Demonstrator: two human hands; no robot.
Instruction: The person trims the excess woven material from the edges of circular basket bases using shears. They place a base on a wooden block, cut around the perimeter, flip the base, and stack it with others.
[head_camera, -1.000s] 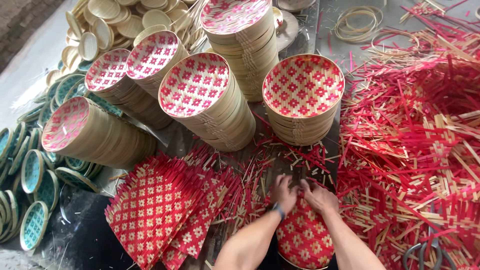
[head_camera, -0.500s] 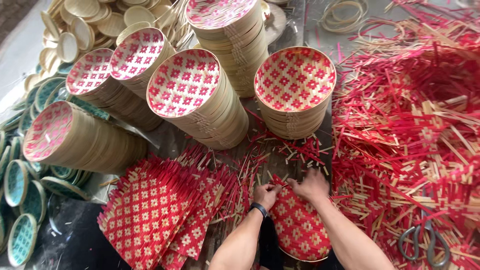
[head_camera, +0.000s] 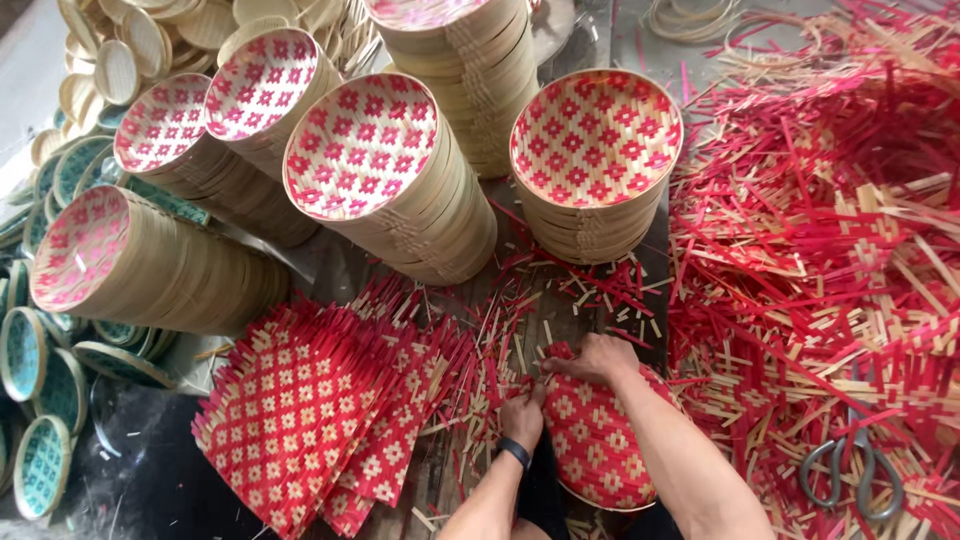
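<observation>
A round woven tray (head_camera: 598, 440) with a red and cream diamond pattern lies in front of me, tilted against my lap. My left hand (head_camera: 523, 415), with a dark band on its wrist, grips the tray's left rim. My right hand (head_camera: 598, 358) presses down on the tray's top rim, fingers curled over the edge. To the left of the tray a fanned stack of flat square woven mats (head_camera: 310, 410) in the same pattern lies on the floor.
Leaning stacks of finished red-patterned trays (head_camera: 385, 170) and an upright stack (head_camera: 594, 160) stand beyond my hands. A heap of red and cream strip offcuts (head_camera: 830, 220) fills the right side, with scissors (head_camera: 852, 472) on it. Teal-patterned trays (head_camera: 40, 370) lie at the left.
My hands have shifted along the tray's rim, the left one lower on the left edge, the right one spread over the top. The view has tipped slightly downward.
</observation>
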